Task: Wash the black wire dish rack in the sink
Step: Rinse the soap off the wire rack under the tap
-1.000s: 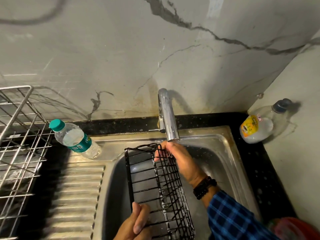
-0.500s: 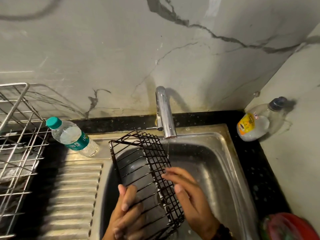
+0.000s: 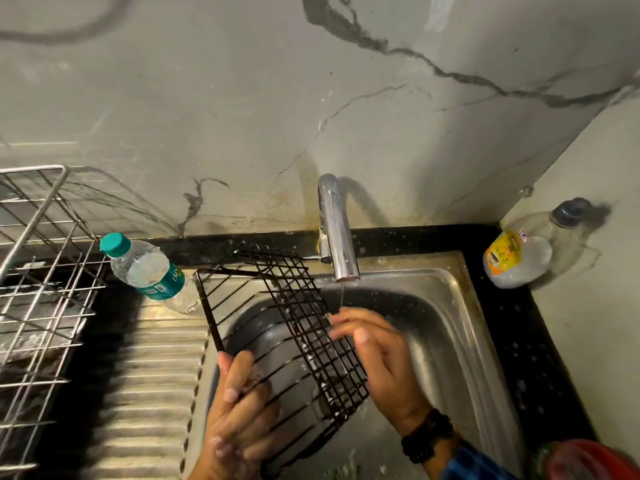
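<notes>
The black wire rack [image 3: 302, 318] was tipped up over the sink [image 3: 448, 329], just left of the trickle from the tap [image 3: 341, 251]. Left hand [image 3: 239, 417] gripped its near edge to steady it; right hand [image 3: 384, 362], fingers straight, pressed the mesh, scrubbing I'd guess.

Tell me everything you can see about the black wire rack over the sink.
The black wire dish rack is thin dark metal wire forming two panels: a square grid and a side of parallel bars. It looks wet, with whitish foam on the grid. It is tilted above the sink, just left of the thin stream from the tap. The left hand grips its near corner; the right hand touches the grid's right side.
</notes>
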{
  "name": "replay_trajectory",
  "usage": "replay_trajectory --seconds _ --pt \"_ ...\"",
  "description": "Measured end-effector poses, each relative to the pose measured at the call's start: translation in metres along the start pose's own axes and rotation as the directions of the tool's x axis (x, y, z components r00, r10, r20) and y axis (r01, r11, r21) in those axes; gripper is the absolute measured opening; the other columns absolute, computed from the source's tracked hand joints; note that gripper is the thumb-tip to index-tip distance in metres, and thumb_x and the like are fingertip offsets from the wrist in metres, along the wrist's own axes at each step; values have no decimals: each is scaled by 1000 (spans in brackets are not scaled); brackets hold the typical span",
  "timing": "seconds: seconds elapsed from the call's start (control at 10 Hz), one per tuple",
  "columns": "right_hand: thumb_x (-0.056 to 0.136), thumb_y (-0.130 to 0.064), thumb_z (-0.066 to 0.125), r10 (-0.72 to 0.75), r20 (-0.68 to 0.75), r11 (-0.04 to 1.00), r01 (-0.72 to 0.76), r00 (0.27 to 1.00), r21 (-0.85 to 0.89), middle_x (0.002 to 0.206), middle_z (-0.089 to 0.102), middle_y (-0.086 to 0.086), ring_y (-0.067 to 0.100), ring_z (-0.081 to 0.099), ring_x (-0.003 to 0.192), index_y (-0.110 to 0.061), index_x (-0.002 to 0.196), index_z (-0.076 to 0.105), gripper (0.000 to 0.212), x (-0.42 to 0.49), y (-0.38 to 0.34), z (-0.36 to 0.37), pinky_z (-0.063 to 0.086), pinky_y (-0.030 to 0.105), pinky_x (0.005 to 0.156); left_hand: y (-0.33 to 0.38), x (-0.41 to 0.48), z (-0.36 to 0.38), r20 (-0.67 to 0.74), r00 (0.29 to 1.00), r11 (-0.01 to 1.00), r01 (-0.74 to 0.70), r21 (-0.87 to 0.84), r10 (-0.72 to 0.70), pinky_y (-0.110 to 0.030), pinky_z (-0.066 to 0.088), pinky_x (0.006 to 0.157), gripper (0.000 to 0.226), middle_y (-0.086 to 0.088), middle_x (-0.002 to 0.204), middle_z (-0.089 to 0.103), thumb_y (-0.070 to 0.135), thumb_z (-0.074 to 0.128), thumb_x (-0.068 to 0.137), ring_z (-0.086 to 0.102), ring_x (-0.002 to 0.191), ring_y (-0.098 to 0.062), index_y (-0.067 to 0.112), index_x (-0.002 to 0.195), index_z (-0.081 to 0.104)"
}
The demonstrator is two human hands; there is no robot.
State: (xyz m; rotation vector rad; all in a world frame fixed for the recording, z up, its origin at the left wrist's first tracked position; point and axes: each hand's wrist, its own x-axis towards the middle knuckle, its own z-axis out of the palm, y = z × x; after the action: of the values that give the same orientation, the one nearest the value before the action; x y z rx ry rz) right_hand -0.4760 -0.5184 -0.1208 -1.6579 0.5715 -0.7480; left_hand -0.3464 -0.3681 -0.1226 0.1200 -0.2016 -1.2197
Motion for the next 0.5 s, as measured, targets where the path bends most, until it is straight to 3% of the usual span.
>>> replay_trajectory --seconds 0.1,0.2,0.3,0.4,0.5 --pt "99 -22 40 -37 7 999 37 999 -14 110 70 -1 20 64 112 -10 97 73 35 -6 9 0 51 40 96 3 3 7 38 998 999 48 -18 -48 -7 35 47 46 11 30 31 41 31 109 31 31 9 10 75 35" --pt "99 -21 41 -103 90 992 109 991 -63 112 61 0 22 59 113 -10 102 67 28 -7 4 5 47 35 97 2 6 16 83 982 984 173 -31 -170 -13 28 36 41 10 35 38 51 36 104 30 25 2 26 73 38" --pt "101 -26 39 -48 175 998 55 983 -36 116 60 -3 19 57 116 -11 111 66 32 -6 6 9 44 29 99 -4 5 20 92 976 979 203 -29 -200 -15 26 35 41 10 35 37 52 35 105 30 25 0 26 73 37" --pt "101 -47 32 176 324 984 -177 929 -26 119 64 -18 4 56 121 -26 116 67 44 4 0 0 41 16 102 -5 5 18 96 974 977 209 -46 -204 -14 25 35 40 10 36 36 50 35 105 32 26 1 25 74 36" --pt "100 -62 24 327 460 944 -303 826 -126 114 72 -11 4 62 114 -27 107 73 60 14 -2 -7 45 29 105 -5 5 17 122 967 971 232 -56 -224 -15 25 34 42 9 35 36 51 34 105 31 25 1 25 73 35"
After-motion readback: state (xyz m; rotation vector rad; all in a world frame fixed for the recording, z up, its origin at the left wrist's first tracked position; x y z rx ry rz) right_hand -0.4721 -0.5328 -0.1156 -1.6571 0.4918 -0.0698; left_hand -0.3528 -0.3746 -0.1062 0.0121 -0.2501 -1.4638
